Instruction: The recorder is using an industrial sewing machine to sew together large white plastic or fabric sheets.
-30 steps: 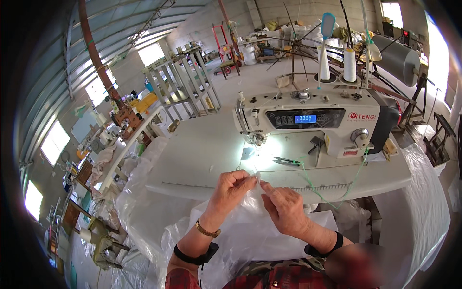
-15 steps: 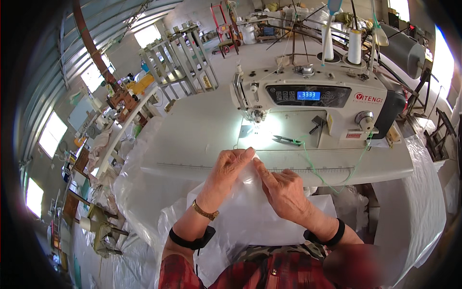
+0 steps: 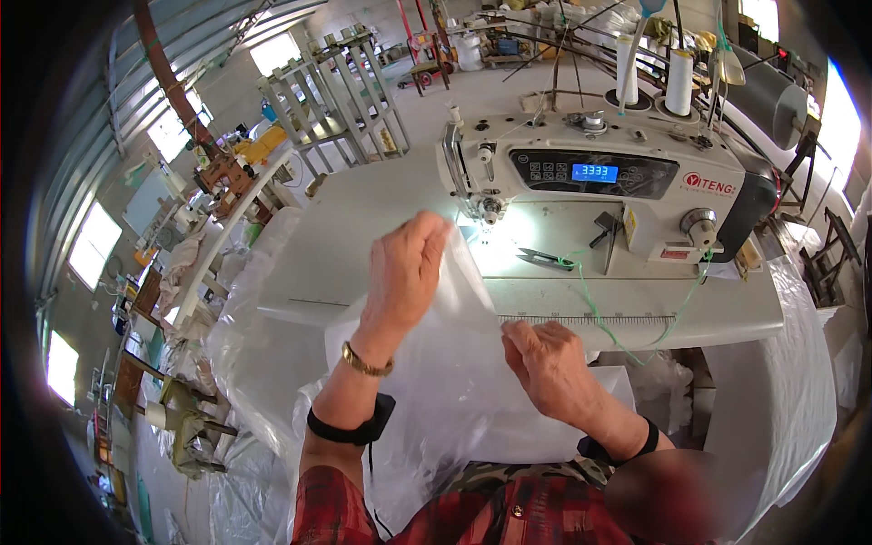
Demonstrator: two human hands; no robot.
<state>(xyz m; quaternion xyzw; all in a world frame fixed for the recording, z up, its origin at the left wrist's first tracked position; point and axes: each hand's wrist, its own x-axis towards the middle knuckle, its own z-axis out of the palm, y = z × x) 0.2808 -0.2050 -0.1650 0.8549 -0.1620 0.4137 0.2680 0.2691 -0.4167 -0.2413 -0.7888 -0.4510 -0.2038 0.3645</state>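
A translucent white plastic sheet (image 3: 436, 363) hangs from my raised left hand (image 3: 406, 277), whose fingers pinch its upper corner left of the needle area. The sheet's edge slants down to my right hand (image 3: 552, 371), which is closed at the table's front edge with thumb and forefinger together on that edge. In front of both hands stands a white sewing machine (image 3: 590, 177) with its lamp lit and display on. Black thread snips (image 3: 545, 259) lie on the machine bed, right of the needle.
A green thread (image 3: 595, 318) trails over the ruler-marked front edge of the sewing table (image 3: 718, 304). White thread cones (image 3: 678, 84) stand behind the machine. A metal rack (image 3: 336, 109) is at the back left, and plastic sheeting (image 3: 241, 318) drapes the table's left side.
My left hand has lifted up and forward with the sheet's corner. My right hand has drawn slightly back and right, so the hands are farther apart and the sheet's edge stretches between them.
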